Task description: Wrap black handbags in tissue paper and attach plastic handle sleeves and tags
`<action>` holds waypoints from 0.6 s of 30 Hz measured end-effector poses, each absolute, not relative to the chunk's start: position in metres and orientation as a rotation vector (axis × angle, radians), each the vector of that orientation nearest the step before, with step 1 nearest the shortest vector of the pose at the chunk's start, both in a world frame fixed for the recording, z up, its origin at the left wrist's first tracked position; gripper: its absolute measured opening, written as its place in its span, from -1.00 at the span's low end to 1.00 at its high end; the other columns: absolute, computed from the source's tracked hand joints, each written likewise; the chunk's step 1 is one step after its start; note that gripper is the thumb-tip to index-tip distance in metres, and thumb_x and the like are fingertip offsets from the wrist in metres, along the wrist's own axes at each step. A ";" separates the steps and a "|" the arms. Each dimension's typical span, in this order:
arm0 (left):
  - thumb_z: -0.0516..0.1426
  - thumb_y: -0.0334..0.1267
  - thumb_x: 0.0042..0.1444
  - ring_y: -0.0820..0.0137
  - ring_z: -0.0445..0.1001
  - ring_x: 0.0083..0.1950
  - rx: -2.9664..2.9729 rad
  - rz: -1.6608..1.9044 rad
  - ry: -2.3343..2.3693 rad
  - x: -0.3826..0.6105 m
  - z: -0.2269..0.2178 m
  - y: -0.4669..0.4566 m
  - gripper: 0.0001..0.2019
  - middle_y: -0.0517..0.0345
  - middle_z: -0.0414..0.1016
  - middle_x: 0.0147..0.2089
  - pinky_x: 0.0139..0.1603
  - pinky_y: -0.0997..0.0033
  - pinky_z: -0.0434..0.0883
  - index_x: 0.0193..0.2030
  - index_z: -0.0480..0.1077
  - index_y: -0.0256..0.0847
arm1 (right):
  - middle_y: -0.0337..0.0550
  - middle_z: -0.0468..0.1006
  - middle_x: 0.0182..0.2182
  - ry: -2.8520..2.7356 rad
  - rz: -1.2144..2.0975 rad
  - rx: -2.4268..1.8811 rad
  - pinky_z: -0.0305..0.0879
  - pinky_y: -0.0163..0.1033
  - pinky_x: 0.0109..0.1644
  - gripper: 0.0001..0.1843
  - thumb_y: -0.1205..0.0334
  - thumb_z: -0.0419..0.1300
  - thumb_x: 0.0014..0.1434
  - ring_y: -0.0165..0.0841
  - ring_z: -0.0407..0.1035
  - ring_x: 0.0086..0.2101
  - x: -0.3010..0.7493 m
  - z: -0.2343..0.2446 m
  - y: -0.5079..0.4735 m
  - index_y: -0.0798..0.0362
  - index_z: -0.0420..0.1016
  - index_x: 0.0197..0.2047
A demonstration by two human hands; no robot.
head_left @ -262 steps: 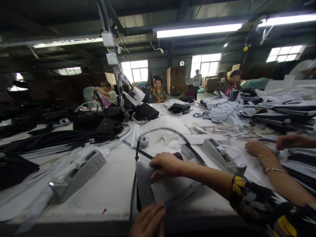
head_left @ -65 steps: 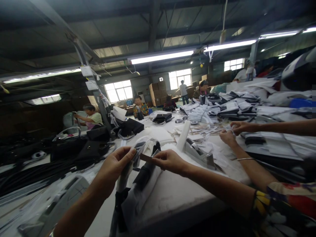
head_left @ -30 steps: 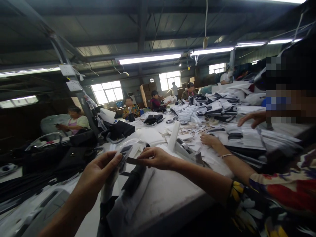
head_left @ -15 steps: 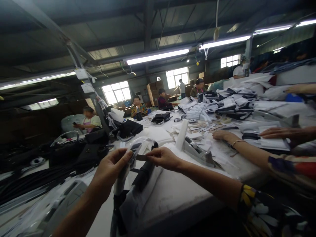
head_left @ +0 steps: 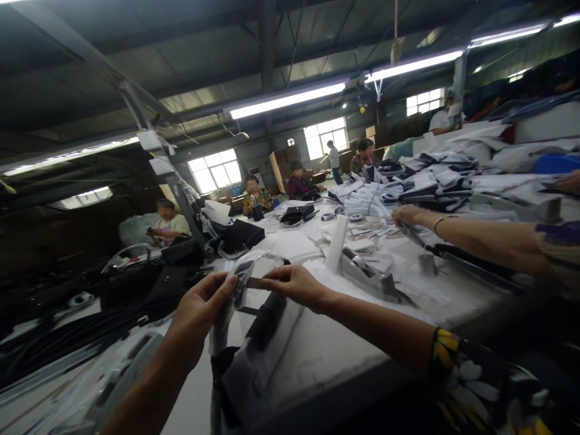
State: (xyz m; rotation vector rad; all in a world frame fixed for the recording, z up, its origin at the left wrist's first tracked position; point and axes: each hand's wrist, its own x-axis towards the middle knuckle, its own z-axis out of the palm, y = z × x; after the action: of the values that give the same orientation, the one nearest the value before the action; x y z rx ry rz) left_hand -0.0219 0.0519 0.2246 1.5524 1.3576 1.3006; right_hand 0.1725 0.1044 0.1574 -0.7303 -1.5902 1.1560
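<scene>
My left hand (head_left: 194,314) is closed on a plastic-wrapped strap (head_left: 243,279), thumb on top and fingers beneath. The clear wrap curves up and over to the right. Opposite it, my right hand (head_left: 299,289) pinches a short dark strip (head_left: 254,282), which looks like tape; its left end meets the wrapped strap. Below both hands, a dark padded tube (head_left: 263,323) with white wrapping stands at the table edge. I cannot tell whether it joins the strap. Just right of my right hand sits a grey tape dispenser (head_left: 369,275).
At right, a co-worker's hand (head_left: 408,215) holds a long black strap-like piece (head_left: 475,263). A heap of white-wrapped pieces (head_left: 435,175) covers the back of the table. Black bags (head_left: 244,235) lie beyond my hands. Another dispenser (head_left: 120,374) is at lower left. Several people sit farther back.
My hands stay nearly in place, with the strip still at the wrapped strap. The co-worker's near hand has lifted a long black piece, and the other hand at right has drawn back.
</scene>
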 end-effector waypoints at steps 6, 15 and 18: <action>0.42 0.11 -0.20 0.36 0.51 -0.35 1.421 1.227 1.270 -0.032 0.221 0.063 -0.44 0.12 0.60 -0.28 -0.37 0.49 0.41 -0.12 0.53 -0.20 | -0.24 0.44 -0.51 -1.604 1.237 -0.660 0.16 -0.37 -0.39 -0.42 -0.19 0.32 0.09 -0.48 0.22 -0.47 0.176 0.130 0.105 0.11 0.66 -0.02; 0.43 0.03 -0.13 0.41 0.54 -0.35 1.272 1.182 1.229 -0.041 0.222 0.070 -0.44 0.11 0.62 -0.28 -0.31 0.54 0.48 -0.04 0.51 -0.24 | -0.27 0.39 -0.53 -1.441 1.413 -0.586 0.17 -0.36 -0.39 -0.38 -0.18 0.37 0.04 -0.50 0.20 -0.49 0.167 0.120 0.103 0.14 0.65 0.00; 0.44 0.03 -0.16 0.41 0.54 -0.34 1.298 1.197 1.260 -0.039 0.222 0.070 -0.41 0.11 0.62 -0.28 -0.31 0.55 0.47 -0.03 0.51 -0.26 | -0.27 0.41 -0.52 -1.497 1.369 -0.602 0.18 -0.37 -0.41 -0.40 -0.19 0.35 0.06 -0.50 0.23 -0.50 0.164 0.125 0.106 0.12 0.65 0.00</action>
State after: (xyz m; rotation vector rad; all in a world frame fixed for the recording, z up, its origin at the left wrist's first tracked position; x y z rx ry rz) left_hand -0.0393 0.0697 0.2221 1.2980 1.2600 1.1975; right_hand 0.1639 0.1057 0.1250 -0.6015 -1.4968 1.3686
